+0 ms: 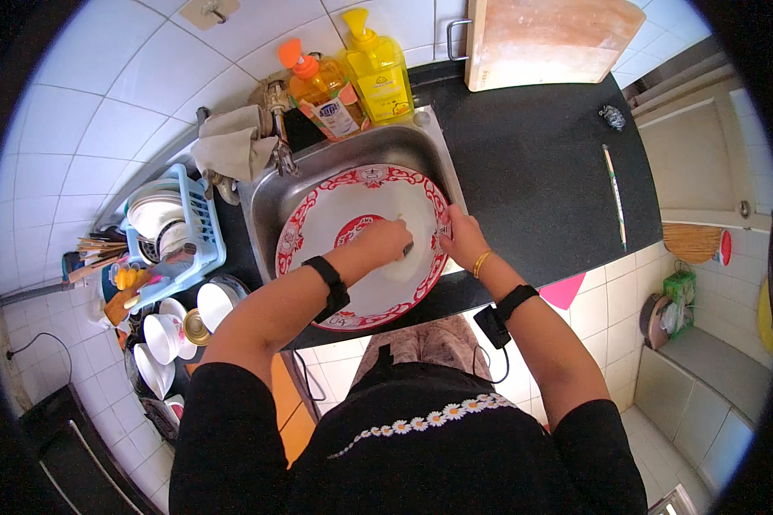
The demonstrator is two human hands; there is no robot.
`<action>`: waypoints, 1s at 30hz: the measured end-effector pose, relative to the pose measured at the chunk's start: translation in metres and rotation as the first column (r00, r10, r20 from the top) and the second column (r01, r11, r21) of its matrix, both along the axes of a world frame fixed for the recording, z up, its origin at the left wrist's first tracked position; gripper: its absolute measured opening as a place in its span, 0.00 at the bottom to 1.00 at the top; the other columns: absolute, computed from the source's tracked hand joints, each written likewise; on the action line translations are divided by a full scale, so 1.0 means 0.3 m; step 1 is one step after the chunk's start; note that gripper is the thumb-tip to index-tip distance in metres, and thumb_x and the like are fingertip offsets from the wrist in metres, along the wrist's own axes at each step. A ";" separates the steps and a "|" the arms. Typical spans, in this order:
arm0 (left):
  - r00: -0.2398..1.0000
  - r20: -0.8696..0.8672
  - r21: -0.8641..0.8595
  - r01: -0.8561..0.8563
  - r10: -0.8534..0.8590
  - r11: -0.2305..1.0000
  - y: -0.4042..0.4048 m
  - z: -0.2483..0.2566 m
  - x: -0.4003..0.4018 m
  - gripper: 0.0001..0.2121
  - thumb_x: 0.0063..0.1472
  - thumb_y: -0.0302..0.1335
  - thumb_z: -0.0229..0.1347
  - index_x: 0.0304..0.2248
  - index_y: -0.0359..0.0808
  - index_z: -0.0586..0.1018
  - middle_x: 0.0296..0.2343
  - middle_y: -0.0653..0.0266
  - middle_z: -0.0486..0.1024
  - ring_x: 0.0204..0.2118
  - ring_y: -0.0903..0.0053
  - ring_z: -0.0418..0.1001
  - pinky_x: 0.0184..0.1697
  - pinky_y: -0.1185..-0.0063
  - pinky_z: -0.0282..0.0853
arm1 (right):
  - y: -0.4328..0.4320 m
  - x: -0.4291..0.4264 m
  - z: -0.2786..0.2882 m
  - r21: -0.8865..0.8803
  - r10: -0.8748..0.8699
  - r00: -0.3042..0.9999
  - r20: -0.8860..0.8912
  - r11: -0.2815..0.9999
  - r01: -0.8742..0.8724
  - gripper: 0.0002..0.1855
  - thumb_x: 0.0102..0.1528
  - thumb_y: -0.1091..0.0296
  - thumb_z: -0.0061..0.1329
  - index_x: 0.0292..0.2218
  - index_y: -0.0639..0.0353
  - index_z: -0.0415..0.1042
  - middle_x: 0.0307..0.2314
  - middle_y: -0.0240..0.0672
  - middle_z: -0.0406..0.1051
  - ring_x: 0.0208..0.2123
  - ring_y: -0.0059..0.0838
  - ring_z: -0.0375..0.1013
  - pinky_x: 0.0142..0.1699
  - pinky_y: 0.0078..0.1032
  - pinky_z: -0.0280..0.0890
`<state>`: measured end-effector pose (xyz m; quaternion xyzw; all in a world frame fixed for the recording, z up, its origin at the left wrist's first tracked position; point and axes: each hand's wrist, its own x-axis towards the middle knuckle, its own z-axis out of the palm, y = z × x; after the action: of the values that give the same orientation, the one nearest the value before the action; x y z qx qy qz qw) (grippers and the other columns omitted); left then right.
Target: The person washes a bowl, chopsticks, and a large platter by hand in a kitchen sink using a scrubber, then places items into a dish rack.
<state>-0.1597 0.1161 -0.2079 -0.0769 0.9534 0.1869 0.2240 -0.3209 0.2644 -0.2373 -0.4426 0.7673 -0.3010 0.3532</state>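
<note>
A large round white basin (pixel 399 283) with a red patterned rim rests tilted over the stainless-steel sink (pixel 354 154). Inside it, my left hand (pixel 383 244) is curled close to the white inner surface. A small dark object (pixel 408 248) shows at its fingers; most of it is hidden, and I cannot tell what it is. Pale cloudy liquid or residue lies near this hand. My right hand (pixel 464 239) grips the basin's right rim, thumb on the inner side.
Behind the sink stand an orange pump bottle (pixel 327 90), a yellow pump bottle (pixel 380 77) and a faucet (pixel 282 138) beside a draped cloth (pixel 232 138). A blue dish rack (pixel 200 219) and several bowls (pixel 162 338) are left. A wooden cutting board (pixel 547 45) leans on the right.
</note>
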 end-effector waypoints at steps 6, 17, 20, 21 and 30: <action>0.996 -0.041 -0.042 -0.080 0.078 0.996 -0.130 -0.123 -0.023 0.09 0.47 0.25 0.57 0.29 0.31 0.81 0.31 0.48 0.75 0.34 0.53 0.76 0.38 0.65 0.72 | -0.015 0.000 0.038 0.032 0.004 1.000 -0.014 0.999 -0.003 0.18 0.45 0.73 0.53 0.37 0.55 0.60 0.33 0.48 0.70 0.39 0.54 0.67 0.45 0.42 0.62; 0.995 -0.094 -0.136 -0.052 0.039 0.989 -0.149 -0.135 -0.015 0.09 0.53 0.22 0.49 0.29 0.28 0.79 0.29 0.47 0.75 0.32 0.53 0.76 0.37 0.64 0.72 | -0.017 0.006 0.056 0.034 0.007 1.000 0.014 0.999 -0.008 0.18 0.45 0.74 0.53 0.37 0.54 0.60 0.32 0.47 0.70 0.38 0.53 0.67 0.44 0.42 0.63; 0.993 -0.114 0.027 0.023 -0.019 0.999 -0.119 -0.112 -0.018 0.07 0.49 0.26 0.57 0.30 0.35 0.80 0.31 0.49 0.74 0.33 0.56 0.75 0.36 0.65 0.72 | -0.002 0.003 0.019 0.013 -0.004 1.000 -0.020 1.000 0.004 0.18 0.45 0.74 0.53 0.36 0.54 0.60 0.31 0.46 0.70 0.38 0.53 0.67 0.44 0.42 0.63; 0.990 -0.120 0.081 0.080 -0.070 0.994 -0.107 -0.084 0.002 0.08 0.47 0.27 0.60 0.30 0.37 0.80 0.32 0.49 0.73 0.34 0.57 0.75 0.36 0.65 0.72 | -0.001 0.002 0.011 0.011 -0.002 1.000 -0.019 1.000 0.002 0.18 0.45 0.74 0.53 0.36 0.54 0.59 0.31 0.46 0.70 0.38 0.53 0.68 0.43 0.42 0.63; 0.987 -0.150 0.025 -0.059 0.062 0.998 -0.141 -0.109 -0.084 0.07 0.47 0.25 0.59 0.28 0.35 0.77 0.29 0.52 0.74 0.33 0.57 0.75 0.36 0.65 0.71 | -0.013 -0.006 0.041 -0.022 0.016 1.000 -0.001 1.000 -0.016 0.19 0.44 0.74 0.53 0.36 0.54 0.59 0.31 0.47 0.69 0.37 0.55 0.67 0.43 0.43 0.63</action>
<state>-0.1849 0.0737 -0.2407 -0.0891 0.9629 0.2085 0.1463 -0.3228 0.2605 -0.2248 -0.4527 0.7606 -0.3064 0.3502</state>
